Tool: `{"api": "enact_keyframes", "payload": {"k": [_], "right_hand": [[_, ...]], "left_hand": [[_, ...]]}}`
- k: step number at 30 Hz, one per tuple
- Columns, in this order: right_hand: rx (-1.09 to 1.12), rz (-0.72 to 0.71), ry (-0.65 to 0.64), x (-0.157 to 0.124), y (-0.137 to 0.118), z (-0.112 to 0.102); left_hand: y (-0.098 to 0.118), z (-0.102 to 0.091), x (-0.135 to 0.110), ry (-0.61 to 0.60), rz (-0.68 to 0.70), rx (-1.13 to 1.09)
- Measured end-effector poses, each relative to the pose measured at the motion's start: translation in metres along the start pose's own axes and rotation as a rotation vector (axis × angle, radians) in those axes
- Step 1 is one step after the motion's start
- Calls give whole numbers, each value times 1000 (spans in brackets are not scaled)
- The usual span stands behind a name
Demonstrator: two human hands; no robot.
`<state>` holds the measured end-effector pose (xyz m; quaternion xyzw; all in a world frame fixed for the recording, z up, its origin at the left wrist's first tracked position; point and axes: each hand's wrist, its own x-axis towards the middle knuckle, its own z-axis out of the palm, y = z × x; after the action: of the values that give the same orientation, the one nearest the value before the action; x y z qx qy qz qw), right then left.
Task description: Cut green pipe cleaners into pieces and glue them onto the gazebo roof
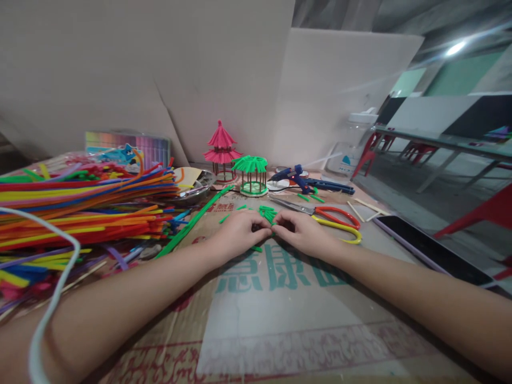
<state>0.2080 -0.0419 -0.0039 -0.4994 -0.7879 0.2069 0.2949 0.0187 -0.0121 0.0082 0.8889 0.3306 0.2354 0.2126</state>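
Note:
My left hand (239,233) and my right hand (304,232) meet fingertip to fingertip on a flat cardboard sheet (280,314). Both pinch short green pipe-cleaner pieces (267,213) from a small pile lying just beyond the fingers. A long green pipe cleaner (192,223) lies diagonally to the left of my left hand. Behind the pile stand a green pavilion model (252,175) and a pink pagoda model (221,151).
A big heap of coloured pipe cleaners (84,205) fills the left side. Red and yellow scissors (330,218) lie right of my hands, a blue glue gun (304,181) behind them. A dark phone (432,249) rests at the right edge. A marker box (128,149) stands far left.

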Motion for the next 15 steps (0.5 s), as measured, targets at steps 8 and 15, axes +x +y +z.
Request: {"api": "enact_keyframes", "payload": {"k": [8,15], "right_hand": [[-29,49,-182,2,3,-29],[-149,-23,-89,3,13,-36]], "left_hand": [[5,-47,-6,-393,14,103],[-1,-35,-7,-83,58,328]]}}
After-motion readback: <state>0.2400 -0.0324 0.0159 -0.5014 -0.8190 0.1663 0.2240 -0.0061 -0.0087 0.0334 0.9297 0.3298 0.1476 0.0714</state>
